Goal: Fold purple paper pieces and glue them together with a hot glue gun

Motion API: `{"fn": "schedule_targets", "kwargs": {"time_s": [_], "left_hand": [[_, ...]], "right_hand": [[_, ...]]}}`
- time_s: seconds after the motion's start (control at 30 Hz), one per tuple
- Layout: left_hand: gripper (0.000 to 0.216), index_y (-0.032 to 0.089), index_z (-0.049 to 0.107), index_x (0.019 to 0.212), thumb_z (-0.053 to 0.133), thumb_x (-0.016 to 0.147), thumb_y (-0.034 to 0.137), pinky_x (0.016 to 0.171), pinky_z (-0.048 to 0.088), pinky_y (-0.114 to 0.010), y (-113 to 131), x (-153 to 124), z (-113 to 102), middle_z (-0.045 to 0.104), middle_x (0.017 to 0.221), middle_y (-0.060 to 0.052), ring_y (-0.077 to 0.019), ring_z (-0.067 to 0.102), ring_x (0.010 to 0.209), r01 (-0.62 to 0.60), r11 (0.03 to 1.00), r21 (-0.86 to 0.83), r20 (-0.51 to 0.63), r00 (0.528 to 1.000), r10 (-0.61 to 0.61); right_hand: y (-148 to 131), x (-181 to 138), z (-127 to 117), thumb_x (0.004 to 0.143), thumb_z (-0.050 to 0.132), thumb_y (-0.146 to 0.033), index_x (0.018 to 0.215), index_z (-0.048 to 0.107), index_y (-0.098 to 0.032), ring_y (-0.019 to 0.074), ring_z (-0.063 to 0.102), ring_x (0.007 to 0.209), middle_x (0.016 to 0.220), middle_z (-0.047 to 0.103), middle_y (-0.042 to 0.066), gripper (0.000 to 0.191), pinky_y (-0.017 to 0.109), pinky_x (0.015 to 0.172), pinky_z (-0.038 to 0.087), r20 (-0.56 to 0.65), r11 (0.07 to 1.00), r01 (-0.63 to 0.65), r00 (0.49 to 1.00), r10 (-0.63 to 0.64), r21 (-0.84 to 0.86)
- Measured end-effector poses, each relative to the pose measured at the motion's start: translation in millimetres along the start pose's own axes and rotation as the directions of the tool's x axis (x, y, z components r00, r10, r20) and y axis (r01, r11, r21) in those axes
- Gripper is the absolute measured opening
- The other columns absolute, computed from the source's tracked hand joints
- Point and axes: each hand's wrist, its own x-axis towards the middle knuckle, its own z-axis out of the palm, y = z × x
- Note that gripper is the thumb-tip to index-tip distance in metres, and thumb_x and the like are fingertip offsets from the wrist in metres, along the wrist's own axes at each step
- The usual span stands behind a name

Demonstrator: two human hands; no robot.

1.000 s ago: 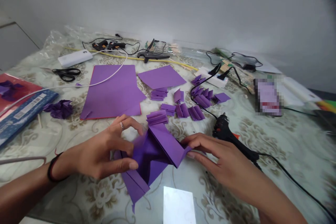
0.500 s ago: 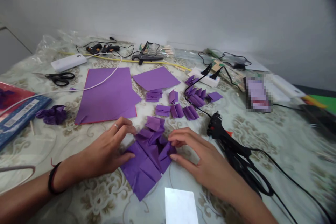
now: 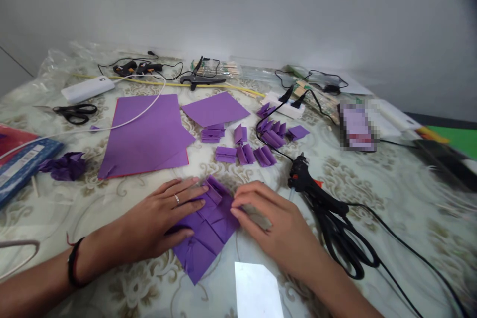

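A creased purple paper square (image 3: 206,236) lies flat on the patterned table in front of me. My left hand (image 3: 156,221), with a ring and a dark wristband, rests flat on its left side with fingers stretched out. My right hand (image 3: 270,223) presses its curled fingertips on the paper's right edge. Several small accordion-folded purple pieces (image 3: 257,144) lie just beyond, and a large purple sheet (image 3: 145,134) lies behind my left hand.
A black glue gun (image 3: 313,191) with its cable lies right of my right hand. Scissors (image 3: 74,112), a white power bank (image 3: 87,88), a power strip (image 3: 285,107), a crumpled purple flower (image 3: 63,166) and a blue packet (image 3: 22,166) lie around.
The folded purple paper, lifted between both hands a second ago, has been opened out and pressed flat on the table. Both hands have come down onto it.
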Motion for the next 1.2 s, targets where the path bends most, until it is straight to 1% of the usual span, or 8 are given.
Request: {"fn": "schedule_targets", "kwargs": {"time_s": [0.07, 0.17, 0.3, 0.4, 0.53, 0.83, 0.93, 1.2], "left_hand": [[0.057, 0.023, 0.050, 0.160, 0.066, 0.105, 0.029, 0.133, 0.039, -0.056, -0.7, -0.4, 1.1, 0.052, 0.170, -0.011, -0.0308, 0.042, 0.162, -0.006, 1.000, 0.013, 0.008, 1.000, 0.006], [0.059, 0.024, 0.048, 0.161, 0.066, 0.106, 0.031, 0.134, 0.036, -0.057, -1.0, -1.0, 1.8, 0.053, 0.169, -0.011, -0.0311, 0.041, 0.163, -0.008, 1.000, 0.026, 0.012, 1.000, 0.008], [0.058, 0.024, 0.050, 0.161, 0.067, 0.106, 0.033, 0.133, 0.037, -0.059, 1.2, -0.7, 2.4, 0.054, 0.168, -0.013, -0.0329, 0.041, 0.162, 0.003, 0.999, 0.050, 0.002, 1.000, -0.003], [0.055, 0.022, 0.053, 0.157, 0.066, 0.105, 0.033, 0.132, 0.040, -0.058, 4.0, 0.9, 2.2, 0.046, 0.172, -0.016, -0.0345, 0.038, 0.164, 0.005, 0.996, 0.085, -0.022, 1.000, -0.003], [0.053, 0.019, 0.052, 0.156, 0.064, 0.106, 0.030, 0.135, 0.035, -0.053, 5.2, 3.4, 1.6, 0.040, 0.177, -0.014, -0.0304, 0.031, 0.167, -0.033, 0.996, 0.087, -0.010, 0.999, 0.034], [0.055, 0.019, 0.051, 0.158, 0.063, 0.105, 0.026, 0.137, 0.033, -0.049, 3.7, 4.6, -0.5, 0.043, 0.176, -0.011, -0.0278, 0.028, 0.169, -0.056, 0.996, 0.074, -0.008, 0.998, 0.057], [0.056, 0.018, 0.049, 0.160, 0.062, 0.106, 0.026, 0.138, 0.032, -0.048, 2.8, 3.6, -1.9, 0.047, 0.174, -0.009, -0.0269, 0.028, 0.169, -0.062, 0.994, 0.093, 0.012, 0.998, 0.061], [0.061, 0.025, 0.038, 0.169, 0.057, 0.111, 0.028, 0.136, 0.035, -0.049, 3.3, 5.9, -1.4, 0.059, 0.165, -0.009, -0.0241, 0.052, 0.157, -0.065, 0.996, 0.063, 0.015, 0.998, 0.064]], "right_hand": [[-1.0, 1.5, 1.2, 0.105, 0.063, -0.016, 0.116, 0.074, -0.020, 0.0232, 0.073, 0.114, 0.120, 0.073, 0.012, 0.016, 0.041, 0.103, 0.063, -0.064, 0.997, 0.023, 0.998, -0.027, -0.072], [0.4, 2.7, 8.5, 0.106, 0.061, -0.017, 0.132, 0.072, -0.019, 0.0275, 0.068, 0.129, 0.136, 0.071, 0.015, 0.028, 0.049, 0.111, 0.060, 0.012, 0.989, 0.097, 0.995, -0.096, -0.112], [2.3, 1.5, 18.0, 0.106, 0.059, -0.017, 0.137, 0.070, -0.019, 0.0289, 0.068, 0.129, 0.136, 0.074, 0.014, 0.032, 0.054, 0.114, 0.059, 0.108, 0.988, 0.119, 0.988, -0.109, -0.095], [2.3, -0.4, 20.4, 0.107, 0.057, -0.018, 0.141, 0.068, -0.022, 0.0288, 0.068, 0.130, 0.139, 0.072, 0.014, 0.035, 0.055, 0.113, 0.060, 0.136, 0.993, 0.086, 0.988, -0.074, -0.084], [4.4, -1.7, 19.4, 0.107, 0.059, -0.021, 0.149, 0.061, -0.021, 0.0287, 0.068, 0.132, 0.142, 0.070, 0.015, 0.042, 0.055, 0.114, 0.060, 0.145, 0.998, 0.031, 0.989, -0.023, -0.053], [10.9, 0.4, 16.8, 0.110, 0.056, -0.022, 0.143, 0.070, -0.027, 0.0253, 0.073, 0.125, 0.135, 0.073, 0.012, 0.037, 0.050, 0.109, 0.064, 0.089, 0.998, 0.037, 0.996, -0.032, -0.055], [12.2, 0.4, 16.5, 0.110, 0.056, -0.022, 0.142, 0.071, -0.025, 0.0258, 0.074, 0.124, 0.135, 0.073, 0.013, 0.036, 0.050, 0.109, 0.064, 0.088, 0.997, 0.023, 0.996, -0.016, -0.069], [12.7, 1.6, 22.5, 0.108, 0.056, -0.021, 0.141, 0.069, -0.020, 0.0294, 0.069, 0.132, 0.139, 0.071, 0.016, 0.035, 0.055, 0.113, 0.061, 0.069, 0.981, 0.038, 0.997, -0.025, -0.191]]}}
